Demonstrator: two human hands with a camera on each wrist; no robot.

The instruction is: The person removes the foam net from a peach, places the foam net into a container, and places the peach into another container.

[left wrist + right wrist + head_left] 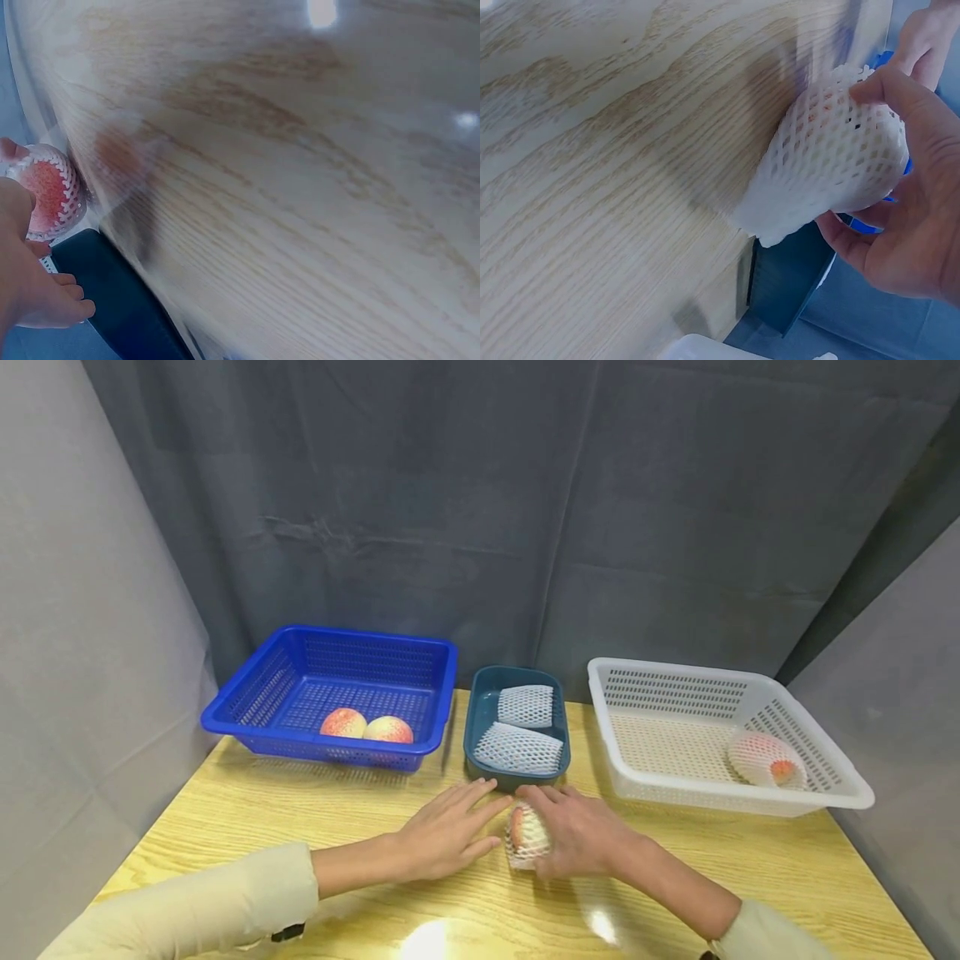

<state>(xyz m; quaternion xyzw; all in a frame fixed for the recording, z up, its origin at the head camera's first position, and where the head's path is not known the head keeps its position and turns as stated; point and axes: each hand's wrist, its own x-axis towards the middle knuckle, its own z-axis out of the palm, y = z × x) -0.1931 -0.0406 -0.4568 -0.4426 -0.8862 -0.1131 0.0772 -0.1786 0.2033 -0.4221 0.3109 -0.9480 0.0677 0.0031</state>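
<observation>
The table (787,877) has a glossy wood-grain surface with light reflections near the front. A dark curtain (487,510) forms the backdrop; pale cloth (82,610) flanks both sides. The right hand (581,835) grips the netted peach (529,835) in front of the tray (510,781). The left hand (450,831), fingers extended, is empty, near the peach.

Head camera faces forward and down from above the table (360,818) — wide; wrist cameras sit close, tilted — both share the netted peach (832,146) and teal tray (112,292).
</observation>
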